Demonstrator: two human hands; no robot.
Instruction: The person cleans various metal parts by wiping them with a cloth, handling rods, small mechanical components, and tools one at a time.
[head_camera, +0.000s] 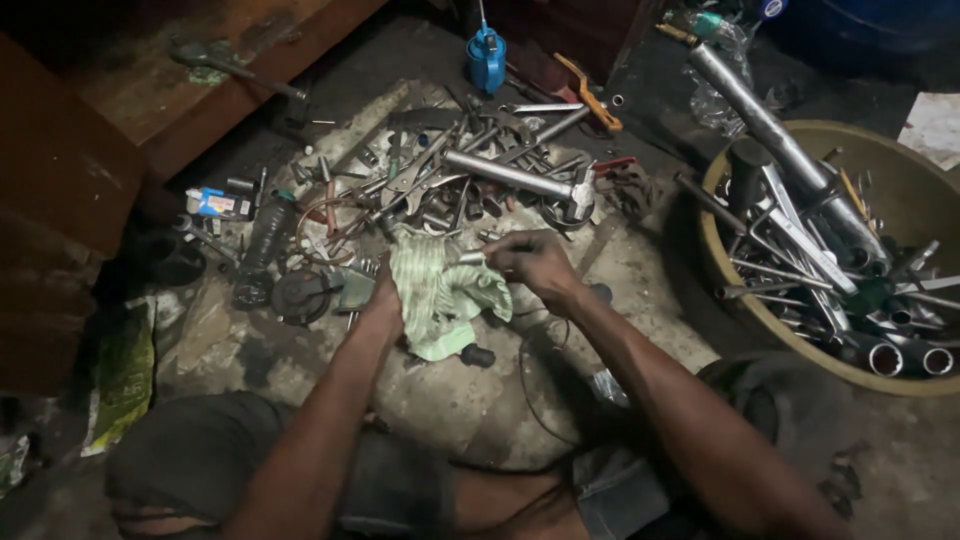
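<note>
My left hand is wrapped in a green striped rag, mostly hidden under the cloth. My right hand pinches a small metal socket whose end pokes into the rag. Both hands hover just above a grimy floor, right in front of a heap of metal tools: wrenches, sockets and a long steel bar. A small dark socket lies on the floor below the rag.
A beige basin at the right holds several wrenches and steel tubes. A blue oil can stands at the back. A wooden bench runs along the upper left. A dark bottle and a green packet lie left.
</note>
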